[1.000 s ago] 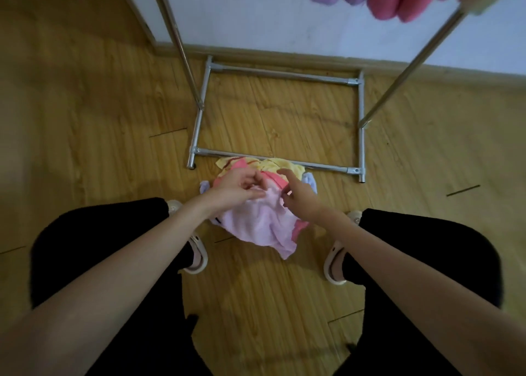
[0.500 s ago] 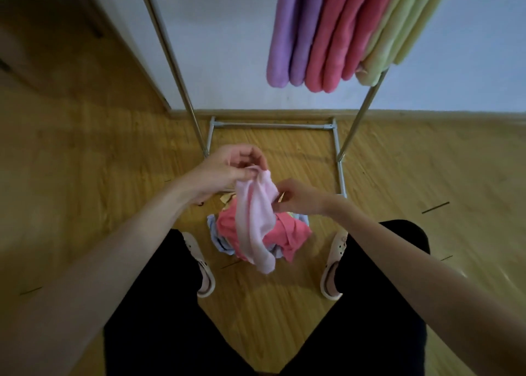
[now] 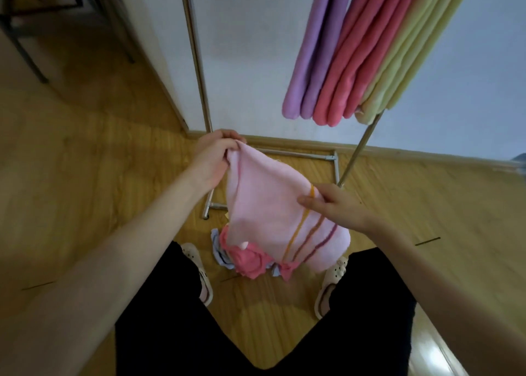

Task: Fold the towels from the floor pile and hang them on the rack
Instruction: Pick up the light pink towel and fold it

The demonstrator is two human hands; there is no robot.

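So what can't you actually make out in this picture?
- Top rail of the rack: cut off by the head view's upper edge.
- Floor pile: partly hidden behind the pink towel, so its count is unclear.
- Right hand fingers: hidden behind that towel.
- Hung towels: tops cropped.

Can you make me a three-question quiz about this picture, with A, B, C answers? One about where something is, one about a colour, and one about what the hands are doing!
1. Where is the pile of towels?
A. On the floor between the feet
B. On a chair
C. On the rack

2. What colour is the towel being held?
A. Green
B. Light pink with stripes
C. Blue

3. What are the hands doing?
A. Both hang loose
B. Only one holds it
C. Both hold the towel

Answers:
1 A, the pile lies on the wooden floor.
2 B, the towel is light pink.
3 C, the left hand and right hand each grip an edge.
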